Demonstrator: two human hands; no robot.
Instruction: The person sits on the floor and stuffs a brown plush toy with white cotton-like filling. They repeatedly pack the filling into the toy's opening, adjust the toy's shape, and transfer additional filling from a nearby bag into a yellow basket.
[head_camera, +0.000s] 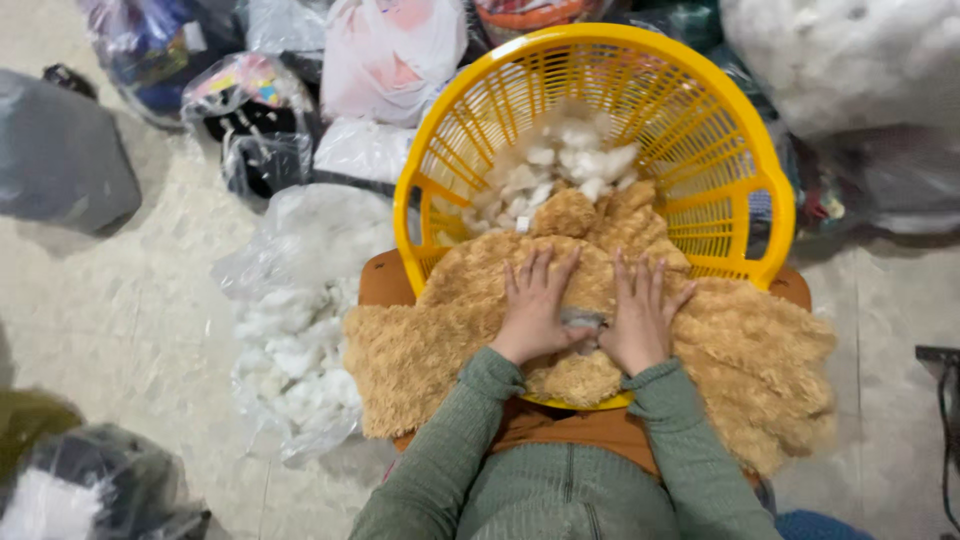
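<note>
A tan, fluffy plush skin (430, 340) lies spread over my lap and over the near rim of a yellow plastic basket (700, 130). White stuffing fibre (565, 165) fills the bottom of the basket. My left hand (535, 305) and my right hand (640, 315) press flat on the plush side by side, fingers spread and pointing away from me. Between the two thumbs a small tuft of white stuffing (585, 320) shows at a gap in the plush. Both arms wear green ribbed sleeves.
A clear plastic bag of white stuffing (295, 330) lies on the floor at my left. Several plastic bags (385, 50) with coloured contents are piled behind the basket. A big white stuffing bag (850, 55) sits at the top right. A grey bundle (60, 150) lies far left.
</note>
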